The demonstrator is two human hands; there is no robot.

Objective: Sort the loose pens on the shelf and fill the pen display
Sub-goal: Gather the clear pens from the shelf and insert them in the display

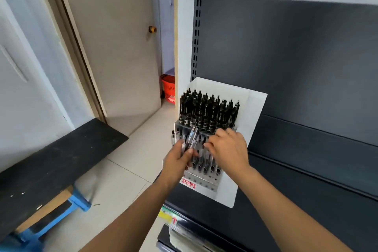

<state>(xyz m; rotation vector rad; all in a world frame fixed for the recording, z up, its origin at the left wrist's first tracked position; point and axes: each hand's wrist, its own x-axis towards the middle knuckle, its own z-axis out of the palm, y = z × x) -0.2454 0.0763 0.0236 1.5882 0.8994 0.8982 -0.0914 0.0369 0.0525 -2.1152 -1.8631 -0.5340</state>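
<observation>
A white pen display [254, 108] stands on the dark shelf [306, 180]. Its upper tier is packed with black pens [208, 108]; the lower tier holds several clear-barrelled pens [206, 161] above a red logo. My left hand [177, 160] grips a small bunch of clear pens [191, 137], their ends pointing up and right in front of the display. My right hand [228, 149] is over the lower tier, fingers curled down among the pens there; I cannot tell whether it pinches one.
The shelf's dark back panel [296, 57] rises behind the display. A second shelf with packaged goods [173, 227] lies below. To the left are a black-topped bench [51, 165], a door [122, 47] and a red basket [168, 90] on the floor.
</observation>
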